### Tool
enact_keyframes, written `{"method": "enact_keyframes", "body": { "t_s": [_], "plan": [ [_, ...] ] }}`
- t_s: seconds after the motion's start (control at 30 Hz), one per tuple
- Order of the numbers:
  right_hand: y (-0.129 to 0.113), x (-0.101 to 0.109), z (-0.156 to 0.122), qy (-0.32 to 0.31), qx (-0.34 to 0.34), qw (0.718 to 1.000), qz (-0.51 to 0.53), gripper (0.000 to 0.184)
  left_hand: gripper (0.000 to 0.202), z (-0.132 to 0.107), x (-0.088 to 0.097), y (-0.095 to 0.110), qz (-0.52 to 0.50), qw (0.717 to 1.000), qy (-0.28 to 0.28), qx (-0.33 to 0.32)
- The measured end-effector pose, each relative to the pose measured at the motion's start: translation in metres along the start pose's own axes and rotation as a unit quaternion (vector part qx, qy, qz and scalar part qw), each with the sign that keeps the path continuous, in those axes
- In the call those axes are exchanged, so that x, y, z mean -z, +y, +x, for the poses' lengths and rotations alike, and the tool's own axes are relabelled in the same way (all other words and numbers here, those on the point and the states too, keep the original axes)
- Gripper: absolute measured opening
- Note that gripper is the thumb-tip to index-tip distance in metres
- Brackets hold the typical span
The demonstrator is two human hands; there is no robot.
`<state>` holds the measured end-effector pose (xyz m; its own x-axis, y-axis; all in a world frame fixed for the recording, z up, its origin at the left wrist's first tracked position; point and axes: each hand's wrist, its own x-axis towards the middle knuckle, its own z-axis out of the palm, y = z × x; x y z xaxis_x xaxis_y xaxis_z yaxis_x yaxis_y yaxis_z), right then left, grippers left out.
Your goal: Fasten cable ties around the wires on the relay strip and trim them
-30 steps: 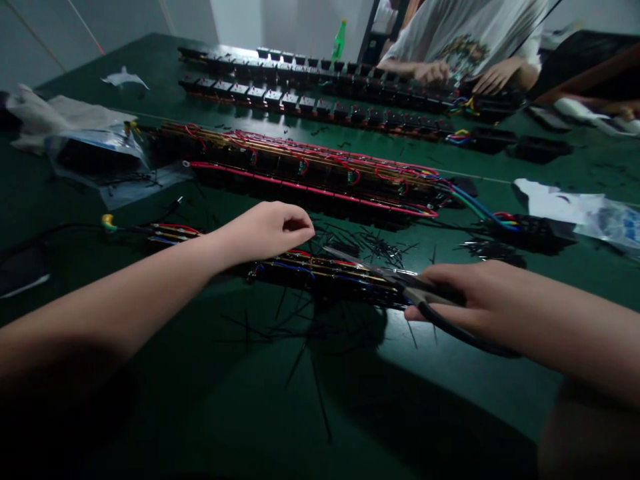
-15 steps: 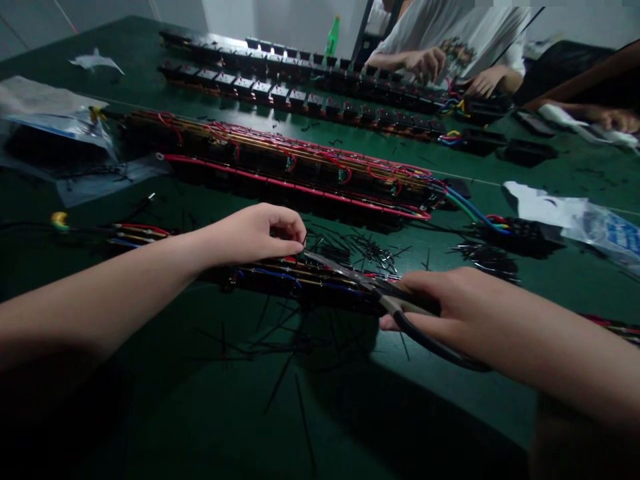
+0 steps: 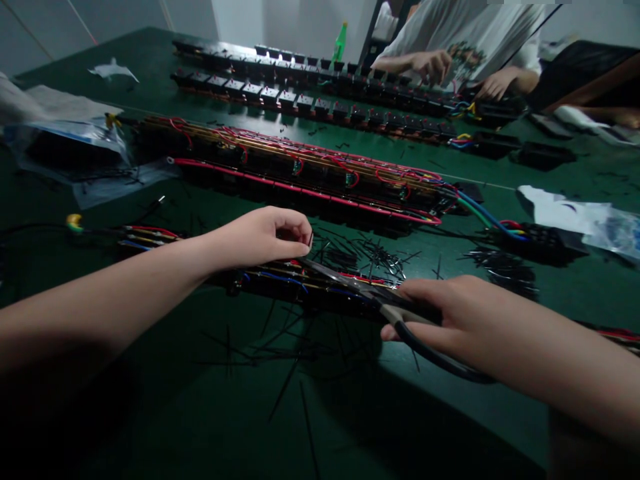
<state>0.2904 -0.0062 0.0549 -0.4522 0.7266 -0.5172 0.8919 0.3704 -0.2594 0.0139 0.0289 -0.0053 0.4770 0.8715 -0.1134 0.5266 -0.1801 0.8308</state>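
Observation:
My left hand (image 3: 273, 233) is pinched over the near wiring strip (image 3: 280, 275), a long black assembly with red, blue and yellow wires. A short dark end, seemingly of a black cable tie (image 3: 311, 238), shows at its fingertips. My right hand (image 3: 445, 307) is wrapped around the black handles of a pair of scissors (image 3: 367, 290). Their blades lie along the top of the strip, with the tips just under my left fingertips. Whether the blades touch the tie I cannot tell. Loose black cable tie pieces (image 3: 380, 257) lie behind the strip and in front of it.
Behind stands a longer assembly (image 3: 300, 167) with red wires, and farther back are rows of black blocks (image 3: 270, 97). Plastic bags lie left (image 3: 70, 147) and right (image 3: 575, 213). A co-worker's hands (image 3: 433, 67) are at the far side, near a green bottle (image 3: 341, 43).
The scissor tips have dropped slightly below my left fingertips, which now sit a little above the blades. The whole view has shifted slightly; both hands keep their grips.

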Motion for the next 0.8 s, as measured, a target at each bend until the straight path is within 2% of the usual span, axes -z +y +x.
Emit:
{"method": "enact_keyframes", "body": {
  "t_s": [0.13,0.27,0.4,0.53,0.8],
  "plan": [
    [-0.005,0.000,0.003,-0.033,-0.053,0.998,-0.009,0.049,0.018,0.000,0.000,0.001,0.001,1.000,0.001,-0.005],
    [-0.005,0.002,0.002,-0.032,-0.053,0.998,-0.015,0.047,0.017,0.000,0.000,0.001,0.001,1.000,0.005,-0.003],
    [-0.004,0.002,0.003,-0.019,-0.055,0.997,-0.057,0.038,0.017,-0.001,0.000,0.002,0.000,1.000,0.001,0.002],
    [-0.006,0.003,0.004,-0.013,-0.052,0.997,-0.050,0.033,0.017,-0.001,0.000,0.003,-0.019,1.000,0.019,0.006],
    [0.006,0.013,-0.009,0.007,-0.055,0.998,-0.010,0.047,0.016,-0.001,0.000,0.002,-0.013,1.000,0.015,0.022]
  ]
}}
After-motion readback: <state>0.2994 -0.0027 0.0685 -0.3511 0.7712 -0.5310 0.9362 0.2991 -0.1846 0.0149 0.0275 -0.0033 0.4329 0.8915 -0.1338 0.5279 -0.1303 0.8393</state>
